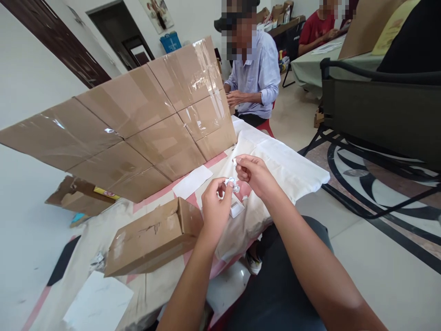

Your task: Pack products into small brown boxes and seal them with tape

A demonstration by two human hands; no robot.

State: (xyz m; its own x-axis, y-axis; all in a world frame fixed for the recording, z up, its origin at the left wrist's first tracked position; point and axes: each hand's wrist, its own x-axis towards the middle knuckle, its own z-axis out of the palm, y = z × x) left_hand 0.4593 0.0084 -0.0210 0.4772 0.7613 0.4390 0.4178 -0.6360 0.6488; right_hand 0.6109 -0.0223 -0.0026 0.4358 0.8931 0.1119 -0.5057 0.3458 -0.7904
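My left hand (pixel 217 198) is closed in a pinch on a small crumpled white piece (pixel 233 184), perhaps paper or thin plastic. Up and to the right of it, my right hand (pixel 253 172) pinches a smaller white scrap (pixel 234 162) between thumb and fingertips. The two hands are apart, both above the cloth-covered table. Just below them a small white box (pixel 236 209) rests on the cloth, partly covered by my left hand. Another small white bit (pixel 245 198) lies near it.
A brown cardboard box (pixel 148 236) stands left of my hands. Behind it rises a taped cardboard panel (pixel 138 128). White sheets (pixel 193 180) lie on the tablecloth (pixel 275 156). Across the table sits a person in a light blue shirt (pixel 263 64). A dark folding chair (pixel 379 115) stands right.
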